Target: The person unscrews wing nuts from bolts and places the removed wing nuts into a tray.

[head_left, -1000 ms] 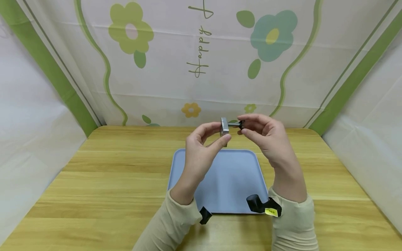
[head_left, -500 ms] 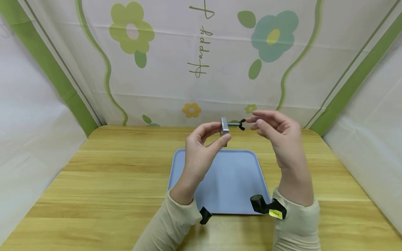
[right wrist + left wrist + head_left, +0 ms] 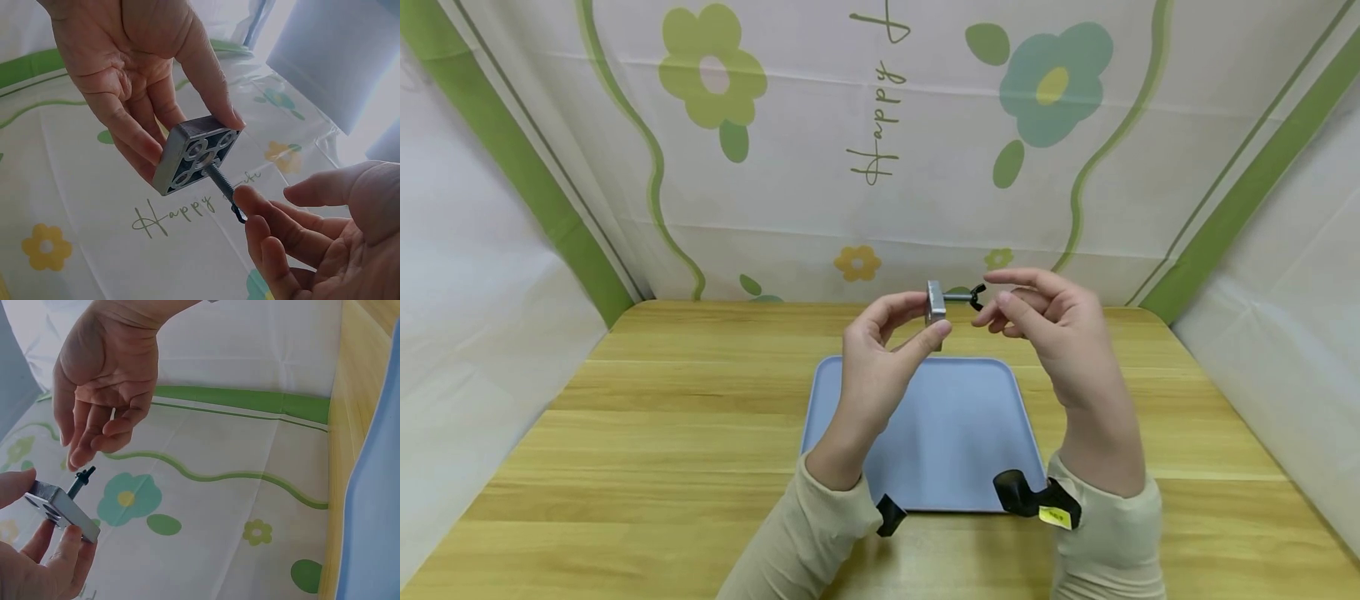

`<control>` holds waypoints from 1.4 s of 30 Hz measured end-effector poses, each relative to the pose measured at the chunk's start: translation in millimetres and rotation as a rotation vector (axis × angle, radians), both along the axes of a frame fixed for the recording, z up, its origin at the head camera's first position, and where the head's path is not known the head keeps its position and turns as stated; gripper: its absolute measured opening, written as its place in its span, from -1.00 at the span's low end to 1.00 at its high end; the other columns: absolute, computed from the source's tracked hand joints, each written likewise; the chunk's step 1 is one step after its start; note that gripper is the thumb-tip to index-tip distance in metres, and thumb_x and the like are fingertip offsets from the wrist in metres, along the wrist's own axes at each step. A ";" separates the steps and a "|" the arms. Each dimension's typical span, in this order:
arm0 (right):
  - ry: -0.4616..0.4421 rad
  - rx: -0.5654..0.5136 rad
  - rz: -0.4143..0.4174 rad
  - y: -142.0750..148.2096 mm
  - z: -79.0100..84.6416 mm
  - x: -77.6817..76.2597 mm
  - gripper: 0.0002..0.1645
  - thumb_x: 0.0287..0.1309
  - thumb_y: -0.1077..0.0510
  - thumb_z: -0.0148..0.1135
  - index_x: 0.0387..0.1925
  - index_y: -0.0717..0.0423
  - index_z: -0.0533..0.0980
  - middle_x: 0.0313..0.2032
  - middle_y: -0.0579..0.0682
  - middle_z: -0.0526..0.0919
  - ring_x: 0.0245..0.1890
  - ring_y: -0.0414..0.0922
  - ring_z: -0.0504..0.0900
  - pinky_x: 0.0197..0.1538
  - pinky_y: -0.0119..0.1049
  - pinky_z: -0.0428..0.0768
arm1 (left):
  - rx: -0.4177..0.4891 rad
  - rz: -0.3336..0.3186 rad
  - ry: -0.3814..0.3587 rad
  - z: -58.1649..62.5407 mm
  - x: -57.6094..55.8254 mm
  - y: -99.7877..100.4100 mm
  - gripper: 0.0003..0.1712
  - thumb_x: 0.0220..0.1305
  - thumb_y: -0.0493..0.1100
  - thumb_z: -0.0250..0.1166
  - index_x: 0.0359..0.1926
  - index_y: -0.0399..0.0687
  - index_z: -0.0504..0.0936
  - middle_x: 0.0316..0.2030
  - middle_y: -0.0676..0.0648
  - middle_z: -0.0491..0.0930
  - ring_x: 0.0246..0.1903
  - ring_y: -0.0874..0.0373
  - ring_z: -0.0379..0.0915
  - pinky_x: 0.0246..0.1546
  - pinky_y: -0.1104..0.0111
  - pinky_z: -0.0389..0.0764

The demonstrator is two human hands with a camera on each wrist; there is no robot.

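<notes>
My left hand pinches a small square metal block by its edges, thumb on one side and fingers on the other. In the right wrist view the block shows several round holes in its face. A threaded wing screw stands in the middle hole, its black winged head pointing right. My right hand is at that head, fingers loosely bent and thumb apart from them. Its fingertips overlap the head in the right wrist view, hiding part of it.
Below the hands a blue tray lies on the wooden table. A white cloth with flowers and lettering hangs behind the table. Each sleeve carries a black wrist camera.
My right hand has let go of the wing screw's head, drawn off to the right, then come back to it with fingers bent. The left hand and the block have stayed put.
</notes>
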State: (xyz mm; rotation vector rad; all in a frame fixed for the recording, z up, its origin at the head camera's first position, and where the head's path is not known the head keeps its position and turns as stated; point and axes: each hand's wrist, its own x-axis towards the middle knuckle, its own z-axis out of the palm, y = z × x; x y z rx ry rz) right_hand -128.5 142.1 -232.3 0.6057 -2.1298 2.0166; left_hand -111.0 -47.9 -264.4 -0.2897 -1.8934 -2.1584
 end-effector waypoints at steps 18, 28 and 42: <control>-0.070 0.070 0.013 -4.4 -3.6 -7.3 -0.81 0.41 0.12 0.16 -0.11 0.02 0.67 -0.30 -0.15 0.78 -0.26 -0.22 0.75 -0.14 -0.43 0.67 | 0.009 0.001 0.007 1.3 1.1 -0.7 -0.61 0.17 -0.31 0.44 0.04 -0.22 0.62 0.02 -0.13 0.63 0.12 0.13 0.54 0.02 0.32 0.70; -0.065 0.017 0.023 -3.8 -5.0 -8.9 -0.80 0.35 0.21 0.21 -0.06 0.12 0.66 -0.24 -0.18 0.77 -0.27 -0.22 0.75 -0.14 -0.46 0.65 | 0.013 0.001 0.011 1.0 0.3 -0.8 -0.62 0.17 -0.32 0.44 0.03 -0.24 0.62 0.02 -0.14 0.62 0.12 0.13 0.53 0.02 0.32 0.70; -0.018 0.038 -0.017 -5.2 -5.5 -7.8 -0.74 0.27 0.36 0.24 -0.02 0.14 0.63 -0.29 -0.20 0.77 -0.26 -0.27 0.73 -0.09 -0.49 0.68 | 0.017 -0.005 0.002 1.1 1.5 0.8 -0.62 0.18 -0.32 0.44 0.03 -0.24 0.62 0.02 -0.14 0.62 0.11 0.13 0.53 0.01 0.33 0.70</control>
